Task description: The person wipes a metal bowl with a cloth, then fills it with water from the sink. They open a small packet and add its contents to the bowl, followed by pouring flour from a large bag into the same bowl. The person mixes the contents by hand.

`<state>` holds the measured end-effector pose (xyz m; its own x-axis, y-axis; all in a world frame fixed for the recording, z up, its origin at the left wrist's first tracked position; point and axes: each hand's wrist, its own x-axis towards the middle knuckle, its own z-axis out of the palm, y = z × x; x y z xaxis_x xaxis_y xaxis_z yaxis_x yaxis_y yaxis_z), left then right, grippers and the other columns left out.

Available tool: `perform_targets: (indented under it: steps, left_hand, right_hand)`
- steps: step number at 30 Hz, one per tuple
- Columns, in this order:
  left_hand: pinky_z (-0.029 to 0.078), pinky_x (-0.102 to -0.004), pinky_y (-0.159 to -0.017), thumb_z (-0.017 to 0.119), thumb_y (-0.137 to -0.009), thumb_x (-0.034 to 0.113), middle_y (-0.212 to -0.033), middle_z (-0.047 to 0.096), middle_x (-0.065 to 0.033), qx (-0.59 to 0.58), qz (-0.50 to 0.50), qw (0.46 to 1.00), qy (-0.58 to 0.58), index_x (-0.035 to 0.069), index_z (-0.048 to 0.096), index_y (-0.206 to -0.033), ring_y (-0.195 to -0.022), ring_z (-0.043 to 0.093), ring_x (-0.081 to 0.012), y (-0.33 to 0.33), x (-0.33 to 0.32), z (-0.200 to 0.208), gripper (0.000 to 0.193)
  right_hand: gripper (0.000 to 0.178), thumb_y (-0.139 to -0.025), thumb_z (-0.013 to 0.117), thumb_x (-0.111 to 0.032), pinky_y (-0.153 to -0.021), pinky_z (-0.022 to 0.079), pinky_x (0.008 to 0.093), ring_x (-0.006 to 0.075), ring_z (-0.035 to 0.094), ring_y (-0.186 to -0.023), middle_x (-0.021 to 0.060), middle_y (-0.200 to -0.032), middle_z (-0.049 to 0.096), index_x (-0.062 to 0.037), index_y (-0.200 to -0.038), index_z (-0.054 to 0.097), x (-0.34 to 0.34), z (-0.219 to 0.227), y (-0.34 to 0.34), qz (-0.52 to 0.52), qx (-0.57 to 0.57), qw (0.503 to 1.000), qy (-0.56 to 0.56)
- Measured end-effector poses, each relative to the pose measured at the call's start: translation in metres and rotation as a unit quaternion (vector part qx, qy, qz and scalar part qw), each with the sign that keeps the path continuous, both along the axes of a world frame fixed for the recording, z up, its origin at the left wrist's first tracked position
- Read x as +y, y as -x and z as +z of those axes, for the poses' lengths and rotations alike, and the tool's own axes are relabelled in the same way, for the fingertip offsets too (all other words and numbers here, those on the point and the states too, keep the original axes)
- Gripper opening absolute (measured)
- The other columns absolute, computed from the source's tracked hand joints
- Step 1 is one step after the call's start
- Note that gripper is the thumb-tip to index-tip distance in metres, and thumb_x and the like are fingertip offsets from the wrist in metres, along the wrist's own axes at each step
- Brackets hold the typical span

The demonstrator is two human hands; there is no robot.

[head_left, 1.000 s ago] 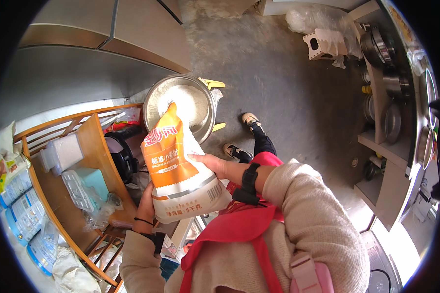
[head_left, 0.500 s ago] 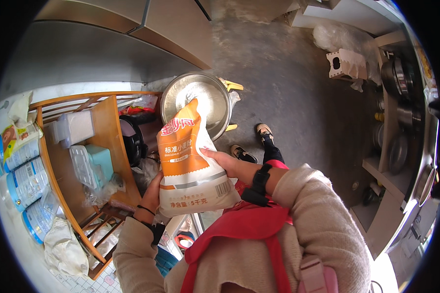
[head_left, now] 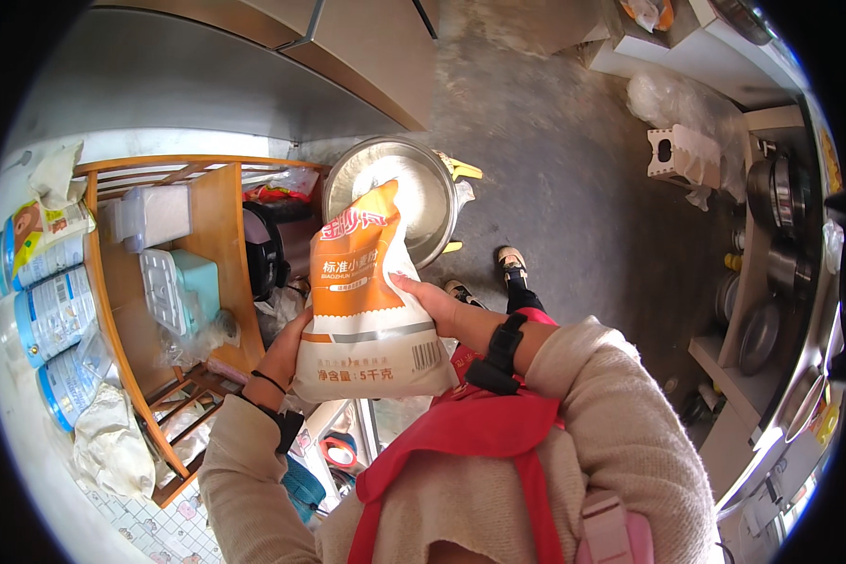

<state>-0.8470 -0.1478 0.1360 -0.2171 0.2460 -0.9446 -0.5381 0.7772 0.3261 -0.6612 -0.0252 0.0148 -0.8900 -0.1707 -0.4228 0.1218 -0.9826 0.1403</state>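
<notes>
Between my two hands is an orange and white flour bag, its narrow top tipped over the near edge of a big metal basin. White powder lies in the basin. My left hand supports the bag's lower left side, its fingers mostly hidden under it. My right hand grips the bag's right side, with the thumb on the front. Whether powder is flowing out cannot be made out, since the bag covers its own mouth.
A wooden shelf rack stands left, holding a teal plastic box and a black pot-like appliance. Blue-white cans line the wall. Yellow legs show beside the basin. A white folding stool and pans are at right.
My view has shifted, so the basin and rack appear farther right. The bag stays in both hands; its wide lower end has moved slightly away from me, toward the basin.
</notes>
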Motion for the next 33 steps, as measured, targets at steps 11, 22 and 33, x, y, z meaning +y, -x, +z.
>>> perform_targets:
  steps: [11,22,33]
  left_hand:
    - [0.048,-0.0263,-0.075,0.048,-0.085,0.035,-0.104,0.06,-0.0068,-0.031,0.023,0.999,-0.032,0.007,0.053,-0.112,-0.088,0.059,-0.0152,0.004,-0.015,-0.012,0.039]
    - [0.048,-0.0274,-0.075,0.048,-0.084,0.037,-0.103,0.061,-0.0065,-0.012,-0.009,1.0,0.002,0.007,0.055,-0.111,-0.087,0.06,-0.0167,0.011,-0.034,0.007,0.041]
    - [0.049,-0.0271,-0.072,0.049,-0.083,0.038,-0.101,0.061,-0.0092,0.025,-0.004,1.0,0.008,0.005,0.056,-0.109,-0.083,0.061,-0.018,0.045,-0.059,0.005,0.043]
  right_hand:
    - [0.041,-0.087,0.048,-0.034,-0.086,0.042,0.0318,0.0195,0.055,-0.096,0.0075,-0.111,0.055,-0.0061,-0.117,0.046,0.001,0.005,-0.001,0.016,-0.01,1.0,-0.02]
    - [0.042,-0.086,0.048,-0.033,-0.088,0.041,0.0318,0.0206,0.054,-0.096,0.0085,-0.112,0.054,-0.0056,-0.118,0.045,-0.044,0.007,0.012,-0.009,-0.008,1.0,0.0]
    - [0.046,-0.086,0.048,-0.034,-0.091,0.04,0.034,0.023,0.053,-0.102,0.0111,-0.116,0.052,-0.0037,-0.121,0.042,-0.051,0.028,0.03,-0.026,0.025,0.999,0.005]
